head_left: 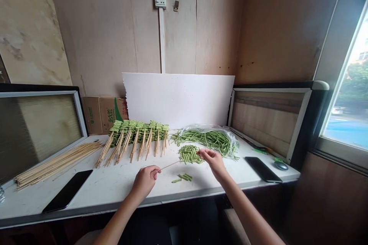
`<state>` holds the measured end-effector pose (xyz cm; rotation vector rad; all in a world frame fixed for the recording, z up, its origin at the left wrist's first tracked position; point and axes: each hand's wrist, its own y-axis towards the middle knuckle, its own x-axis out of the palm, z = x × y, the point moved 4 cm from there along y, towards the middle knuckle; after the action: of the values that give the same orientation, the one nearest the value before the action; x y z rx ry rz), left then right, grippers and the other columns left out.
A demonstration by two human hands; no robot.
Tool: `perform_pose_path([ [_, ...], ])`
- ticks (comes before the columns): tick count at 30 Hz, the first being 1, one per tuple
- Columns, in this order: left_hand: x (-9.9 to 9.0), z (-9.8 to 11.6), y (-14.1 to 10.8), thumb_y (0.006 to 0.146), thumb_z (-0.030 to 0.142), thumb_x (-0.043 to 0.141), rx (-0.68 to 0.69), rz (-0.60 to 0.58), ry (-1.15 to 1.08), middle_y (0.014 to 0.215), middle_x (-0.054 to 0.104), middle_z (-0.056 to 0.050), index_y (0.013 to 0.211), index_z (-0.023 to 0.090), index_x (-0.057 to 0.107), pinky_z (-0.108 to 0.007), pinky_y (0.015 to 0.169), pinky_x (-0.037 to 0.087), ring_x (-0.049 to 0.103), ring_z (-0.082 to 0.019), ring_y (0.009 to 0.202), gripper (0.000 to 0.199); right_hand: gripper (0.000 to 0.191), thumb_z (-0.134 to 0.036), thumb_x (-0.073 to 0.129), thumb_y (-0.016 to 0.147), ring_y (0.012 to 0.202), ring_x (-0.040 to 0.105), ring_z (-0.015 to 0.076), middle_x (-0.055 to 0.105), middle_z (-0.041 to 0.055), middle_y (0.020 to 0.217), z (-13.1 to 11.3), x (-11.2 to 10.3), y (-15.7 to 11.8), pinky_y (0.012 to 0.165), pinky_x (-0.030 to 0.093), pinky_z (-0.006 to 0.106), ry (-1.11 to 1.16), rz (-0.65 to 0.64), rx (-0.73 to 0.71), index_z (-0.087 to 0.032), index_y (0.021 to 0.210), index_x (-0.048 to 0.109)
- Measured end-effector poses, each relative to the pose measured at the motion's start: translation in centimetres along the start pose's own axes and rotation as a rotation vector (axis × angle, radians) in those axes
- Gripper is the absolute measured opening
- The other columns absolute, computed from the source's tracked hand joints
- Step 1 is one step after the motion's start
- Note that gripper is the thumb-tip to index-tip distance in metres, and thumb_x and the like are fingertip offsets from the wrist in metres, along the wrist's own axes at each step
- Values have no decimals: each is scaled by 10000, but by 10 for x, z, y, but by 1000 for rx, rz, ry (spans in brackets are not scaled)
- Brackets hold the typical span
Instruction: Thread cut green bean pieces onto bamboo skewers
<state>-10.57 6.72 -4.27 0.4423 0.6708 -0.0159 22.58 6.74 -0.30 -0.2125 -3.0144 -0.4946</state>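
Observation:
My left hand is closed around the near end of a thin bamboo skewer. The skewer slants up and right to my right hand, whose fingers pinch at its far end; what sits between them is too small to make out. Below that line lies a pile of cut green bean pieces; whether some are threaded on the skewer I cannot tell. Several loose bean pieces lie nearer the table edge, between my hands. Whole long green beans rest on a clear plastic bag behind the pile.
Stacked bean skewers line the back left, sticks pointing forward. Bare bamboo skewers lie at far left, near a black phone. Another phone and a computer mouse are right. A white board and cardboard box stand behind.

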Motion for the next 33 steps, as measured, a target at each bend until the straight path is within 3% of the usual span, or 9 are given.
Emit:
perform_pose_path([
  [5,1,0,0,870,224,469,13,9,2,665,667,-29,817,200,760,-281,665,415,603,-196,657,296,446,-614,852,701,966,700,280,792,113,963,3,3,-1,883,540,386,6,4,30,-200,864,813],
  [13,4,-6,-1,904,254,447,-1,11,-23,637,633,-20,829,192,761,-282,658,412,588,-191,636,329,420,-568,895,669,827,672,220,742,60,826,20,15,-3,898,551,382,97,7,73,-182,801,792],
  [23,1,-4,0,928,287,427,0,30,-16,687,663,-25,852,207,743,-283,653,402,600,-201,664,334,412,-445,957,598,881,701,230,754,53,908,26,19,-2,844,578,356,191,4,160,-190,860,765],
  [28,0,-8,1,927,259,418,-9,33,12,693,670,-31,854,202,744,-284,666,412,607,-198,674,339,542,-353,1003,504,770,709,228,752,25,770,29,23,-5,789,570,358,154,59,211,-194,938,720],
  [33,-2,-5,1,924,247,436,11,38,33,693,676,-28,861,200,745,-282,672,416,610,-190,664,319,629,-346,1001,507,744,708,236,743,26,714,24,25,-8,783,570,370,148,67,225,-188,1039,704],
])
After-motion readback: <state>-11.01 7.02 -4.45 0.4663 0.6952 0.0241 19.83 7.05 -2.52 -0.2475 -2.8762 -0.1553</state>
